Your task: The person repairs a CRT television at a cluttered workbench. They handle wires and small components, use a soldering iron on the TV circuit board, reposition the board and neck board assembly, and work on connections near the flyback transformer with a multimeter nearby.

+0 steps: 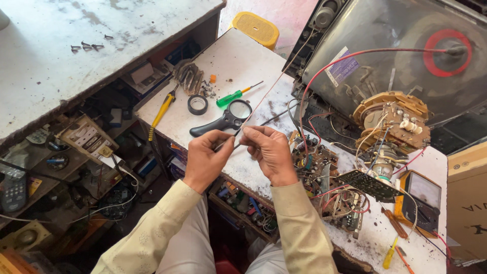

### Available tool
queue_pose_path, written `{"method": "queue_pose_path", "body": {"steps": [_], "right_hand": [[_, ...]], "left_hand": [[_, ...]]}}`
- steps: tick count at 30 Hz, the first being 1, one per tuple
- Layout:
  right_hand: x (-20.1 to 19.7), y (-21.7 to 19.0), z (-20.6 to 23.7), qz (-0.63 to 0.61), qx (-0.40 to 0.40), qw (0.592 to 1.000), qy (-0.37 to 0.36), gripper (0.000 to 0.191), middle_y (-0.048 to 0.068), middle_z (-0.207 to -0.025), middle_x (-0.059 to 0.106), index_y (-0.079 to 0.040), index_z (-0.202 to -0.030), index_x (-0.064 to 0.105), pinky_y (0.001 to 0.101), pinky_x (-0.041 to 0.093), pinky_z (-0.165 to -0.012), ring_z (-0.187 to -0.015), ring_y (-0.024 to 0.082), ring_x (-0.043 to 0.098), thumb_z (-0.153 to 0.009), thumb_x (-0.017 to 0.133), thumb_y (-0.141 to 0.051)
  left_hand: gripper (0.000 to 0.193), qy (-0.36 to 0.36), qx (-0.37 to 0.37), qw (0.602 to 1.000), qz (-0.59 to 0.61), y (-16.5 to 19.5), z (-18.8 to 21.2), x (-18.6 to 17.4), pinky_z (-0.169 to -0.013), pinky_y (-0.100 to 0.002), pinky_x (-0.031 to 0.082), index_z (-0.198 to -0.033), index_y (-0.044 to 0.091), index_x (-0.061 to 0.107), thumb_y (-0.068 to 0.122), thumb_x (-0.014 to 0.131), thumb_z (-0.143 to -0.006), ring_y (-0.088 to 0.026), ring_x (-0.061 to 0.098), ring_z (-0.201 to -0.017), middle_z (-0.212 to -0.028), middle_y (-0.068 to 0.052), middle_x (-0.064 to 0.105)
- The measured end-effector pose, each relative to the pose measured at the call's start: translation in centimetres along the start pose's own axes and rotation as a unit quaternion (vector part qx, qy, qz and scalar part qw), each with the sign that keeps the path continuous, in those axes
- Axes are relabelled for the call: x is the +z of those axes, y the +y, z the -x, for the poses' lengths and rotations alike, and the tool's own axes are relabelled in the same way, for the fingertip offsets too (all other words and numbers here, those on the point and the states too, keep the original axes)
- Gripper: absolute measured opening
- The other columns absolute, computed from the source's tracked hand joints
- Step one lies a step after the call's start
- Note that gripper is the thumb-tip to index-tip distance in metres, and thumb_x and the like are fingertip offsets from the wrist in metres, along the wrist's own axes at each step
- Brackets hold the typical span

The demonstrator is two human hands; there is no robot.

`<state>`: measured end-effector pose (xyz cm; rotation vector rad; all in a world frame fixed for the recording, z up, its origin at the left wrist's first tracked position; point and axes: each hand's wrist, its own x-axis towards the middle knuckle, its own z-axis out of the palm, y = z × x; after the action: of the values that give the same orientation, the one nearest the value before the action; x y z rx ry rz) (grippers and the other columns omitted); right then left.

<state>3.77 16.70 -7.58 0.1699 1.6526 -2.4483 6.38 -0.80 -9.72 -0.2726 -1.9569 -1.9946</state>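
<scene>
Wire (pixel 264 96) pinched taut between left hand (pixel 207 155) and right hand (pixel 270 150), both clamped; best kept straight above desk (pixel 238 56), steady grip.

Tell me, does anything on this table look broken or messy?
Yes. The old television lies with its back off, so its tube neck and red wires hang out bare. Its circuit board sits loose on the white table in a tangle of wires. Dark crumbs speckle the tabletop near the left hand and right hand.
</scene>
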Motion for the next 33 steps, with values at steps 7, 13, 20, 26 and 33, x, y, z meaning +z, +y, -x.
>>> {"method": "queue_pose_path", "body": {"steps": [7,13,20,26,33], "right_hand": [[0.8,2.8,1.0,-0.096,-0.025,0.995,-0.008,0.021,0.008,-0.094,0.077,0.001,-0.105,0.075,0.0278,0.061,-0.075,-0.083,0.014,0.074,-0.092,0.07,-0.015],[1.8,4.5,-0.5,0.023,-0.16,0.987,0.016,0.021,0.01,-0.089,0.076,0.007,-0.103,0.079,0.0268,0.056,-0.069,-0.075,0.012,0.067,-0.097,0.072,-0.012],[1.5,4.0,-0.8,0.12,-0.172,0.977,0.025,0.023,0.009,-0.088,0.076,0.007,-0.097,0.076,0.0258,0.057,-0.072,-0.078,0.011,0.069,-0.099,0.064,-0.013],[1.0,2.4,0.5,0.04,-0.122,0.992,0.0,0.016,0.01,-0.086,0.074,0.005,-0.094,0.075,0.0261,0.056,-0.074,-0.077,0.012,0.068,-0.097,0.073,-0.011],[-0.7,2.7,0.6,-0.121,-0.03,0.992,-0.037,0.012,0.011,-0.087,0.074,0.002,-0.096,0.074,0.028,0.057,-0.076,-0.079,0.017,0.071,-0.1,0.077,-0.009]], "left_hand": [[0.015,-0.002,-0.142,0.98,0.138,-0.6,-0.2,0.7,-0.051,-0.023,0.042,-0.088,-0.003,0.074,0.011,0.073,-0.093,-0.004,0.054,-0.058,-0.07,0.001,0.066],[0.019,0.003,0.242,0.927,-0.287,0.1,0.9,1.1,-0.067,-0.038,0.051,-0.102,-0.002,0.07,0.008,0.072,-0.086,-0.029,0.067,-0.076,-0.085,-0.012,0.068],[0.031,-0.073,0.429,0.78,-0.45,0.1,0.2,0.8,-0.077,-0.041,0.053,-0.111,-0.005,0.065,0.007,0.06,-0.083,-0.03,0.066,-0.09,-0.092,-0.013,0.064],[0.028,-0.099,0.422,0.753,-0.495,-1.5,0.4,0.8,-0.06,-0.039,0.049,-0.106,-0.006,0.071,0.008,0.067,-0.082,-0.024,0.062,-0.068,-0.075,-0.008,0.062],[0.02,0.063,0.513,0.776,-0.361,-7.1,-0.5,4.0,-0.05,-0.036,0.047,-0.1,-0.004,0.072,0.001,0.073,-0.08,-0.024,0.063,-0.054,-0.066,-0.01,0.066]]}}
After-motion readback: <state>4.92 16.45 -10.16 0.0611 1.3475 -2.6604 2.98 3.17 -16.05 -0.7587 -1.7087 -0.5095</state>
